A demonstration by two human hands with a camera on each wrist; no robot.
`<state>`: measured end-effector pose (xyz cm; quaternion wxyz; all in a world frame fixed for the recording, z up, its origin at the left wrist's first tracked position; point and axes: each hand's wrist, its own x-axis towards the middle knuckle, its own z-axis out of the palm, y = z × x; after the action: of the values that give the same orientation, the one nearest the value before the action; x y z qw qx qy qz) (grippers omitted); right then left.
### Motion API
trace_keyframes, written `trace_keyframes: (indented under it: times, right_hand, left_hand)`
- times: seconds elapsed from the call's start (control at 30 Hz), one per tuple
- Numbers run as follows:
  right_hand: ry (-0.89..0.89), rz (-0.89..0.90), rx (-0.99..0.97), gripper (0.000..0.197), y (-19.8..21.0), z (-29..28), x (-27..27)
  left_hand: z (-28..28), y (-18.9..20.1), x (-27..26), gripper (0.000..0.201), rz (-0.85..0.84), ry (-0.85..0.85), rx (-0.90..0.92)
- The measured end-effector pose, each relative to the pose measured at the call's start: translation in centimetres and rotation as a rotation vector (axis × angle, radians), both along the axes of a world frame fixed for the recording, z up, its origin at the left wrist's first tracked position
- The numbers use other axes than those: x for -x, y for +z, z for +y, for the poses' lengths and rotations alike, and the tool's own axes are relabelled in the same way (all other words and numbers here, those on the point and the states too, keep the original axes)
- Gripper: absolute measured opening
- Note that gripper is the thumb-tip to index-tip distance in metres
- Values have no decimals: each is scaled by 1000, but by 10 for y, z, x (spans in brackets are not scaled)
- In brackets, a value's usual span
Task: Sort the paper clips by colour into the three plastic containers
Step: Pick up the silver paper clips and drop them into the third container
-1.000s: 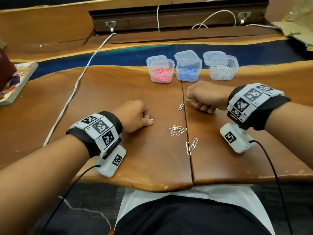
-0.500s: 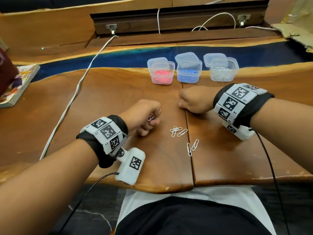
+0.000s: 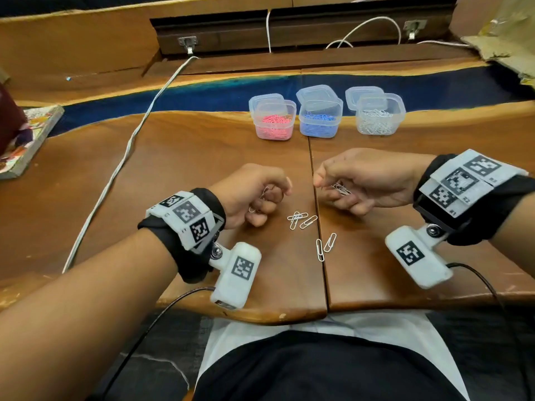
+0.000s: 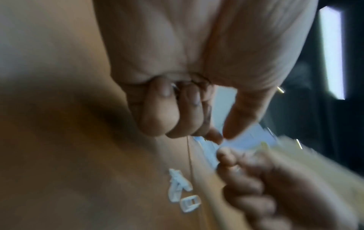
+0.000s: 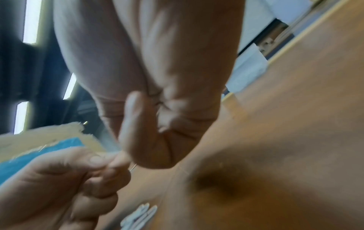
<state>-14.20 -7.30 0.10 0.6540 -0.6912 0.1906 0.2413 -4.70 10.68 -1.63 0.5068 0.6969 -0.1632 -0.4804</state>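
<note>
Left hand (image 3: 254, 195) – fingers curled round silver clips (image 3: 262, 198); right hand (image 3: 359, 180) pinches a clip bundle (image 3: 341, 189); loose clips (image 3: 301, 219) lie on the surface (image 3: 173, 175) between them – containers (image 3: 320, 117) beyond.

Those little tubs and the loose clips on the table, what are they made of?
The three tubs, such as the right container, look like thin clear plastic: the clips inside show through the walls. The loose paper clips look like bent metal wire with a silvery or white finish. The table looks like glossy varnished wood, with visible grain.
</note>
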Motion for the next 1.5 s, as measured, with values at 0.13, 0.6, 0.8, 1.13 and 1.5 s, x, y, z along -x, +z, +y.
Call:
trace_keyframes:
  times: [0.13,0.6,0.8,1.13,1.5]
  right_hand:
    - [295,-179,499,10,2,3,19]
    - [745,-257,940,16,-17,19,32]
    - [814,-352,1054,17,-16,26,44]
    - [190,-55,369,24,-8,20,32]
    - [41,-59,68,33,-11,6,20]
  left_hand:
    - [-6,-4,12,31,-803,-407,-278]
    - [-15,-8,18,23,-992,-547,-437]
    - [-11,-5,19,22,-981,-442,-396]
    - [8,1,8,29,-388,-208,-219]
    - [-9,-3,24,28,-822,-378,-322]
